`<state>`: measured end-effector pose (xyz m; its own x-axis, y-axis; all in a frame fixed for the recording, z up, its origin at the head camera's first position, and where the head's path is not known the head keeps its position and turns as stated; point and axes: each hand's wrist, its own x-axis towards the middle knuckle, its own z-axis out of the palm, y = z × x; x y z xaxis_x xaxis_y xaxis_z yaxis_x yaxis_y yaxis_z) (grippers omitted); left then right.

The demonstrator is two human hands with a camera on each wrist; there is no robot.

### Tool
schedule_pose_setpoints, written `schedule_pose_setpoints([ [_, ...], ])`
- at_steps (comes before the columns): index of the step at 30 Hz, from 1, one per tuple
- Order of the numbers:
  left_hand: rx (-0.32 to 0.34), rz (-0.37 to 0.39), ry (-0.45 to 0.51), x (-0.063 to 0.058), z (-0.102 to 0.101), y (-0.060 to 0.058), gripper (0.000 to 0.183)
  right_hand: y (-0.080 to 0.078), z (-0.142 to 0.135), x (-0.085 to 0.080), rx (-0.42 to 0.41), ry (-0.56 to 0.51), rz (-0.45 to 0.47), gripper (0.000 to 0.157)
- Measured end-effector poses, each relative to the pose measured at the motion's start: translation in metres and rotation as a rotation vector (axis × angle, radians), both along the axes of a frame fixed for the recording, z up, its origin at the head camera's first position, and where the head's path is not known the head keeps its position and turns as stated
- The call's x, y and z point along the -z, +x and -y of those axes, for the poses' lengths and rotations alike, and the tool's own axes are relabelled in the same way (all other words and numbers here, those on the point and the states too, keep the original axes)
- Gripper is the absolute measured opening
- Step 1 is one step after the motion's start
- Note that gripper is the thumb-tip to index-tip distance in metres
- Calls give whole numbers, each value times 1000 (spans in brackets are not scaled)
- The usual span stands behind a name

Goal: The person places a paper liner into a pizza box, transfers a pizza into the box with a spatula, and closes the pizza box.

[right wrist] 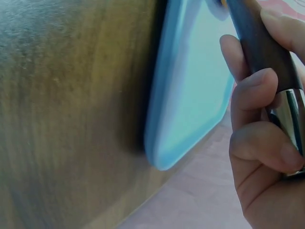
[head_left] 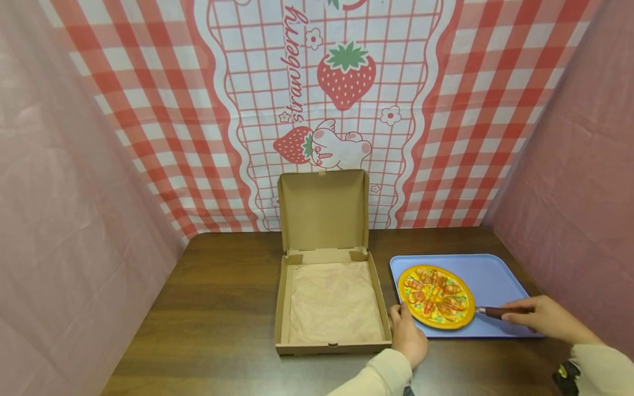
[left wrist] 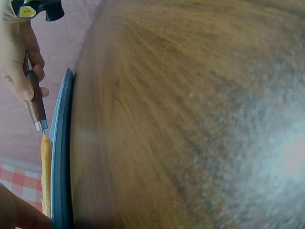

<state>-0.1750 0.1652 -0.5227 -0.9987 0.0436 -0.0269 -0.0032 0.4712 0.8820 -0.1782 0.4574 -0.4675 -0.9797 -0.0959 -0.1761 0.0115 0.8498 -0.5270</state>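
A toy-like pizza (head_left: 436, 297) with an orange crust lies over the left part of a blue tray (head_left: 500, 275). My right hand (head_left: 542, 316) grips the brown handle (head_left: 495, 312) of what looks like a pizza server, its fingers (right wrist: 257, 95) curled round it. The metal neck meets the pizza's right edge; the blade is hidden, apparently beneath. At the pizza's lower left edge is my left hand (head_left: 410, 340), with an extended finger touching or almost touching the crust. Only a dark bit of that hand shows in the left wrist view, beside the crust (left wrist: 45, 176).
Left of the tray stands an open cardboard pizza box (head_left: 324, 209), lid upright at the back, lined with crumpled brown paper (head_left: 334, 302). My left hand is close to its right wall. The brown wooden table (head_left: 213, 302) is bounded by pink side curtains and a checked strawberry backdrop.
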Motion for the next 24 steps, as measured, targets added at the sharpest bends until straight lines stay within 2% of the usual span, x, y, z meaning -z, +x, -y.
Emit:
schedule_pose_setpoints([
  [4,3,0,-1,1,0,0,57,3,2,4,2,-28,-8,43],
  [10,-1,8,2,1,-2,-1,57,4,4,9,-27,11,-42,42],
  [14,-6,11,1,2,-2,-1,58,4,7,10,15,17,-51,44],
  [24,-17,51,6,1,-3,0,62,9,5,15,47,56,-97,41],
])
